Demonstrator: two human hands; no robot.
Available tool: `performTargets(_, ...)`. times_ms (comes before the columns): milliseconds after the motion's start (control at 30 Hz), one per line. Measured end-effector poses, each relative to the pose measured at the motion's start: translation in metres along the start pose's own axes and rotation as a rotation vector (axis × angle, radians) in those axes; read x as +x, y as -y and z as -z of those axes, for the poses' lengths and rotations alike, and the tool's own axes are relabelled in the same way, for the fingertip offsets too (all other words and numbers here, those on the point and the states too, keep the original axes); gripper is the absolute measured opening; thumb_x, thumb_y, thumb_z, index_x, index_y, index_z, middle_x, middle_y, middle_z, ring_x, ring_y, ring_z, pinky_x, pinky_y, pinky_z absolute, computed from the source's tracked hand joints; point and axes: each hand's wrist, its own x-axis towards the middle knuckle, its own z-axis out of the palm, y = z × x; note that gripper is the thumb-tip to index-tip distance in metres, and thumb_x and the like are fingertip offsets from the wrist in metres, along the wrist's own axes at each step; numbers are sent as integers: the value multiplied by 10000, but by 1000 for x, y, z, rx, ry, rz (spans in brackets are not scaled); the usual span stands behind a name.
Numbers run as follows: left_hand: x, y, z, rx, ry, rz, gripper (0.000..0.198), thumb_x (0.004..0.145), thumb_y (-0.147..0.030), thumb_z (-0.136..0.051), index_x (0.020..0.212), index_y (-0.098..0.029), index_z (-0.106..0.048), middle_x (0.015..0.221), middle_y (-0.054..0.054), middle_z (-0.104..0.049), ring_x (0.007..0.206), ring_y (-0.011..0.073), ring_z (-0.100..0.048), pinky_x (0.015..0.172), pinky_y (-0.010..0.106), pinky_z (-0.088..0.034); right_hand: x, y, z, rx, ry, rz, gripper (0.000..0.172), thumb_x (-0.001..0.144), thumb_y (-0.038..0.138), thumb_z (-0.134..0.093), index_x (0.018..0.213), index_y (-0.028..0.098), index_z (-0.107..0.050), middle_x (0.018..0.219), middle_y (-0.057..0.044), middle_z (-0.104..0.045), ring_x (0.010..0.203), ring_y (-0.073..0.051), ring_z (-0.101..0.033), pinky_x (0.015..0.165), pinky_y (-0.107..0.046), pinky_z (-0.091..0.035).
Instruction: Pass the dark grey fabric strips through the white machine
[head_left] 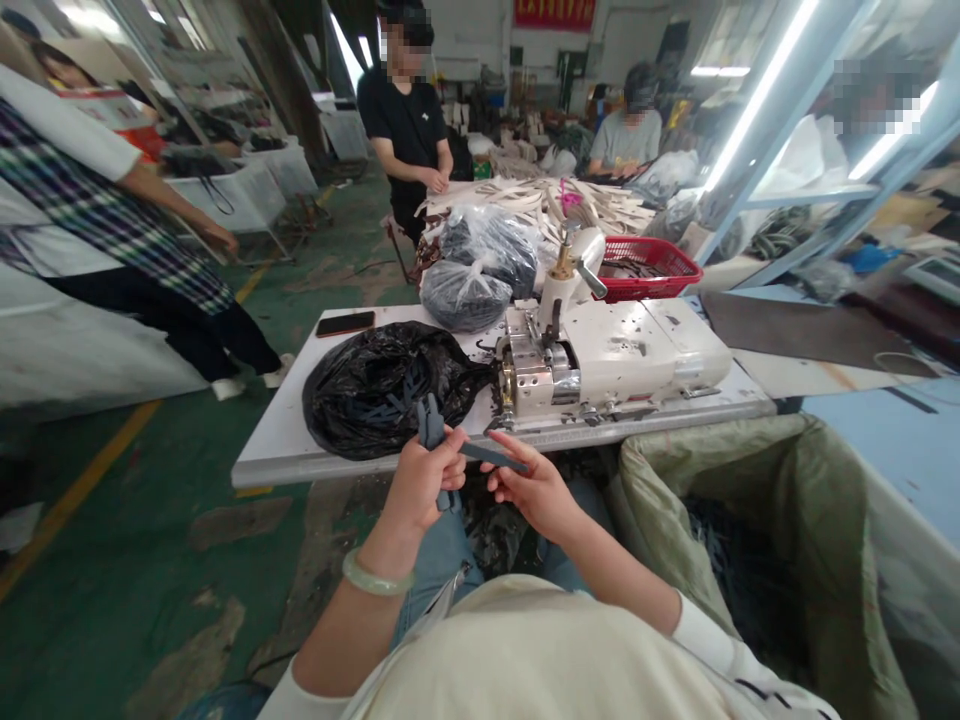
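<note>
In front of my lap, my left hand [427,475] is closed around a small bundle of dark grey-blue strips [430,425], whose ends stick out above and below the fist. My right hand [538,488] holds a single strip [491,457] of the same colour, with some fingers stretched out along it. This strip reaches across towards my left fingers. Just beyond the hands, an open black plastic bag [337,390] lies on the white table [274,445] with more strips [397,400] inside. To its right stands a cream machine [622,350] resembling a leather skiving machine.
A phone [345,323] lies at the table's far left. Behind are tied clear bags [465,295], pale strips [510,200] and a red basket [652,290]. An open green sack [742,455] stands at my right. One person [409,130] stands opposite; another [112,200] is at left.
</note>
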Motion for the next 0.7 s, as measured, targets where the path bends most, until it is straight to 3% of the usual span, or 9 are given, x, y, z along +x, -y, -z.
performTargets(67, 0, 2, -2, 12, -5, 16, 335, 605, -316, -810, 686, -151, -529, 439, -124, -266, 354, 8, -248, 341, 118, -193, 2, -1, -3, -76, 24, 85, 444, 726, 295, -754, 1154, 259, -642, 917, -29, -675, 712, -134, -602, 624, -251, -491)
performTargets(167, 1, 7, 1, 29, 33, 111, 319, 635, -341, -787, 716, -145, -550, 438, -133, -226, 359, 9, -220, 347, 114, -180, 8, -1, -4, -142, -23, 149, 206, 743, 342, -737, 873, 183, -722, 722, -30, -671, 583, -128, -595, 567, -256, -496)
performTargets(333, 1, 11, 14, 142, 217, 323, 295, 703, -356, -746, 794, -158, -548, 456, -130, -254, 367, 8, -187, 354, 112, -149, 15, 6, 0, -145, -208, 87, 334, 746, 463, -699, 811, 134, -703, 555, -30, -633, 382, -95, -496, 358, -195, -373)
performTargets(500, -2, 14, 15, 245, 348, 322, 292, 733, -391, -718, 772, -152, -556, 438, -125, -261, 364, 18, -195, 356, 127, -170, 19, 9, 3, -303, -373, 97, 378, 762, 496, -674, 735, 119, -701, 417, 14, -521, 301, -55, -339, 299, -183, -198)
performTargets(600, -1, 17, 12, 291, 371, 300, 273, 731, -371, -714, 756, -133, -582, 433, -114, -282, 364, 19, -204, 360, 138, -183, 21, 9, 6, -257, -373, 74, 367, 733, 490, -706, 709, 124, -684, 427, 25, -503, 329, -50, -331, 322, -184, -191)
performTargets(700, 1, 18, 9, 278, 368, 295, 241, 753, -355, -679, 759, -131, -593, 440, -115, -271, 371, 18, -185, 361, 139, -168, 22, 11, 9, -76, -277, 24, 339, 716, 454, -737, 764, 123, -681, 470, 36, -497, 375, -42, -331, 358, -173, -206)
